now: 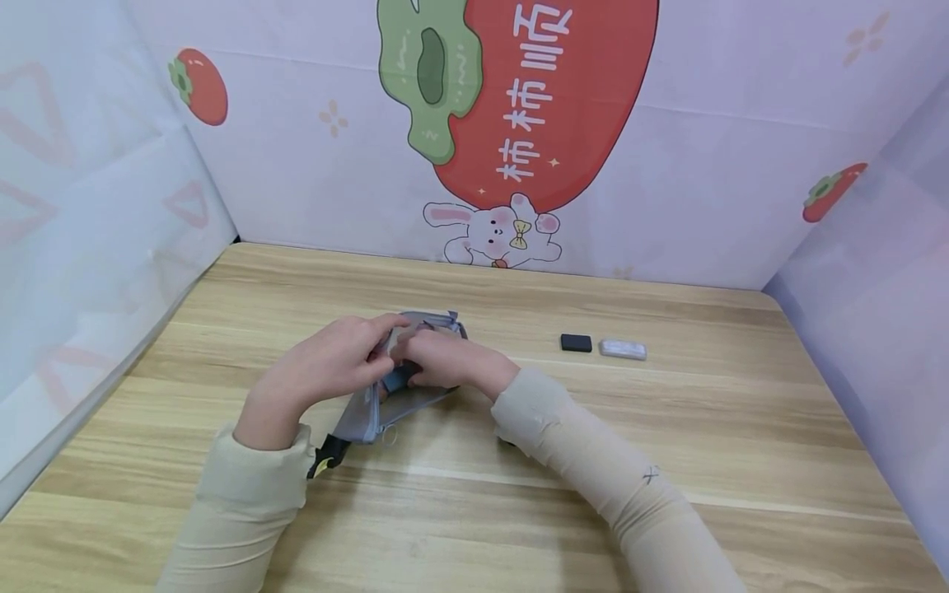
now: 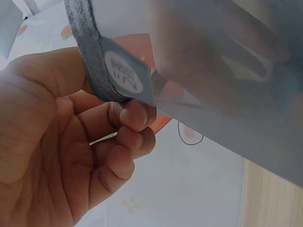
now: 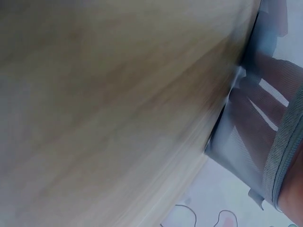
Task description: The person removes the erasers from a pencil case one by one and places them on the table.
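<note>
A grey mesh zip pouch [image 1: 360, 416] stands gaping on the table, with a zip along its mouth. My left hand [image 1: 322, 362] pinches the pouch's rim; in the left wrist view its thumb and fingers [image 2: 135, 116] are curled at the zip edge, beside a small tag [image 2: 124, 75] with a round white print. My right hand [image 1: 448, 360] reaches into the mouth of the pouch. Through the mesh in the right wrist view, its fingers [image 3: 253, 125] are spread inside. A blue thing [image 1: 398, 378] lies in the pouch by those fingers; I cannot tell whether they grip it.
A small black block [image 1: 576, 343] and a pale whitish bar [image 1: 623, 350] lie side by side to the right on the wooden table [image 1: 667, 461]. A black piece with a yellow mark [image 1: 329, 455] pokes out by the left sleeve. Printed cloth walls [image 1: 704, 165] enclose the table.
</note>
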Motion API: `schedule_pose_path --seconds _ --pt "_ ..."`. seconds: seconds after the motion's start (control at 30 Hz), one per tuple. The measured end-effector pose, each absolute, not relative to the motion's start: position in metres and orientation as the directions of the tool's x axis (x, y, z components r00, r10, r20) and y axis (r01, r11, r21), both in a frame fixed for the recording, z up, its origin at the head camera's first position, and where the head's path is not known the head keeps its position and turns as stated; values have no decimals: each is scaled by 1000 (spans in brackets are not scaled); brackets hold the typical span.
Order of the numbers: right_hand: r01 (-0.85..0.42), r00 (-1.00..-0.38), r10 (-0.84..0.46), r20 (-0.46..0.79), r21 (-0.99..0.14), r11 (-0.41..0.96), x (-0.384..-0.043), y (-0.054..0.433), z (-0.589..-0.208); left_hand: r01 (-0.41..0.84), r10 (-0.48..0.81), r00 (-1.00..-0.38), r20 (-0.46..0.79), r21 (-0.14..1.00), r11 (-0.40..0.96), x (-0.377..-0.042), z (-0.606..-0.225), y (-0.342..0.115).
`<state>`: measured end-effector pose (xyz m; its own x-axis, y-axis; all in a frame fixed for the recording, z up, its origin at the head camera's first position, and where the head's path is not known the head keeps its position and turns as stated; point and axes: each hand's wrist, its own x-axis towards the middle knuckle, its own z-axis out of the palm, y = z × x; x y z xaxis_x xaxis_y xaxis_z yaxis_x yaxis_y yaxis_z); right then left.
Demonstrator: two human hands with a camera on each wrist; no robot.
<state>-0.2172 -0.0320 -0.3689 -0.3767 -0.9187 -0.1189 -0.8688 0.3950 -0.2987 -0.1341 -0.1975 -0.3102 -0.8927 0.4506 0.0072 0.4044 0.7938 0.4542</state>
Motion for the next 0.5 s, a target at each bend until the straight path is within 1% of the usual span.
schedule_pose_path --seconds 0.1,0.27,0.5 --pt "-864 -371 -920 -125 -318 391 -218 -31 -367 407 453 -891 7 453 793 -134 -309 -197" --pt "-863 -365 -920 -143 -320 392 -218 -31 -364 410 454 -891 14 453 792 -134 -308 -197" --pt "-854 -372 -915 -156 -330 403 -217 -31 -363 401 446 -895 10 457 794 -134 -308 -198"
